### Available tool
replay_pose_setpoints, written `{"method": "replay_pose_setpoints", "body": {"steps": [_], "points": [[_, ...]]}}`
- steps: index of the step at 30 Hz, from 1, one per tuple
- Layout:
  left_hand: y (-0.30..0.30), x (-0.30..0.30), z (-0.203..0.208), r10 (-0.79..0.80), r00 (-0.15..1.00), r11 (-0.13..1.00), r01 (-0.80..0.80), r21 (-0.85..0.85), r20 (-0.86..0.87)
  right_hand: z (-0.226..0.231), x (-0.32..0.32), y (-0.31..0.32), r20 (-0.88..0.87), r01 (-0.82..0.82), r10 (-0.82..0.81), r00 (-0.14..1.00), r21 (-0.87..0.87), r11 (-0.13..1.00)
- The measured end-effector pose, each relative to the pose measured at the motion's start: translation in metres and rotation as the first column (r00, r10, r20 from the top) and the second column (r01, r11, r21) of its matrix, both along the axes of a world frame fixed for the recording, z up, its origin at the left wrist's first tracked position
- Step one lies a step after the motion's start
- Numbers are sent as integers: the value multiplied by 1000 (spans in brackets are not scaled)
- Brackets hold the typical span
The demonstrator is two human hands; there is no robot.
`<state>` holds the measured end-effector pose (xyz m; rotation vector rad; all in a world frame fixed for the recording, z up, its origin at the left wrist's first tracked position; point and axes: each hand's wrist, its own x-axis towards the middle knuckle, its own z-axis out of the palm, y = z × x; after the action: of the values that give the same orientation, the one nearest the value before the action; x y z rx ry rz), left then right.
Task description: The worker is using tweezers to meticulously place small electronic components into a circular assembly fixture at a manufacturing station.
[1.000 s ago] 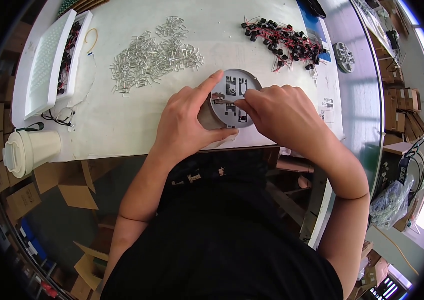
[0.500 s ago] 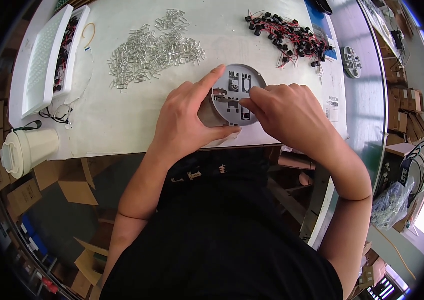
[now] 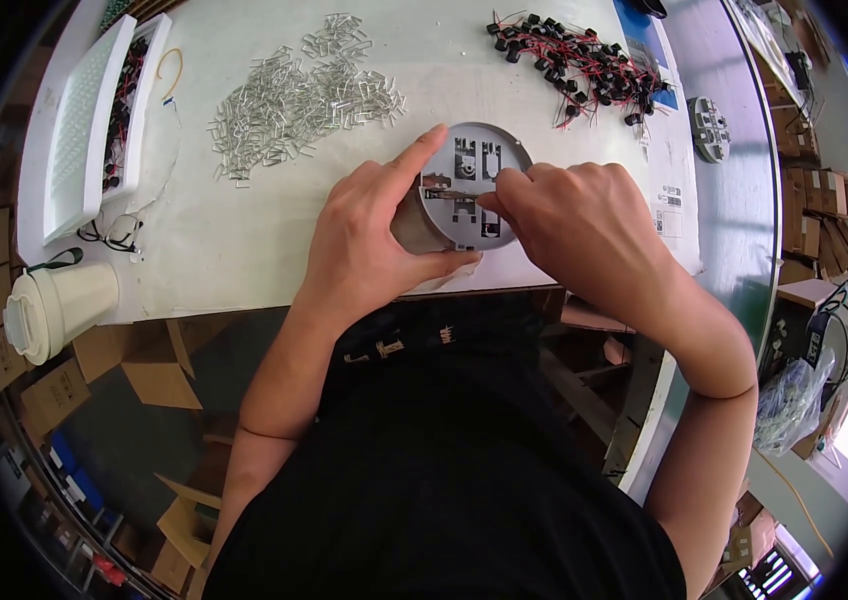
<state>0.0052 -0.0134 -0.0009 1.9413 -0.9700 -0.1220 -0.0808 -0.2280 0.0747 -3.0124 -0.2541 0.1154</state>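
My left hand [image 3: 359, 225] is wrapped round the side of a grey round housing [image 3: 471, 222], its thumb at the near side and forefinger along the far rim. The housing is tilted, and its flat face shows several dark cut-out slots and small fittings. Over that face my right hand [image 3: 584, 215] is closed in a pinch. A thin metal piece [image 3: 459, 197] reaches from its fingertips toward the left part of the face; its full shape is hidden by the fingers.
Farther back lie a heap of small U-shaped metal pins [image 3: 294, 110] and a pile of black components with red wires [image 3: 584, 70]. A white foam box [image 3: 94, 130] stands at left, near a cream lidded cup [image 3: 64, 305]. Another round grey part [image 3: 710, 130] lies at right.
Both hands stay at the housing, with only slight shifts. The thin metal piece has tilted a little at the slots. The whole view has moved slightly.
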Motion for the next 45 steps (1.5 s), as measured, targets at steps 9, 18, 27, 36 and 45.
{"method": "replay_pose_setpoints", "body": {"steps": [9, 18, 27, 36, 45], "points": [[0, 1, -1, 4, 1000, 1000, -4, -25, -10, -2, -1, 2, 89, -25, 22, 996, 30, 999], [0, 1, -2, 2, 1000, 1000, -3, -28, -19, 0, -2, 5, 84, -34, 35, 996, -14, 999], [-2, 3, 0, -4, 1000, 1000, 4, -22, 6, 7, -3, 9, -11, -4, 3, 1000, -135, 991], [19, 2, 20, -12, 998, 977, -1, -213, -58, 6, 1, -14, 132, -3, -71, 989, 486, 874], [-24, 14, 86, 64, 998, 901, -56, 431, -5, -17, 5, 3, -81, 21, -303, 949, 980, -196]]}}
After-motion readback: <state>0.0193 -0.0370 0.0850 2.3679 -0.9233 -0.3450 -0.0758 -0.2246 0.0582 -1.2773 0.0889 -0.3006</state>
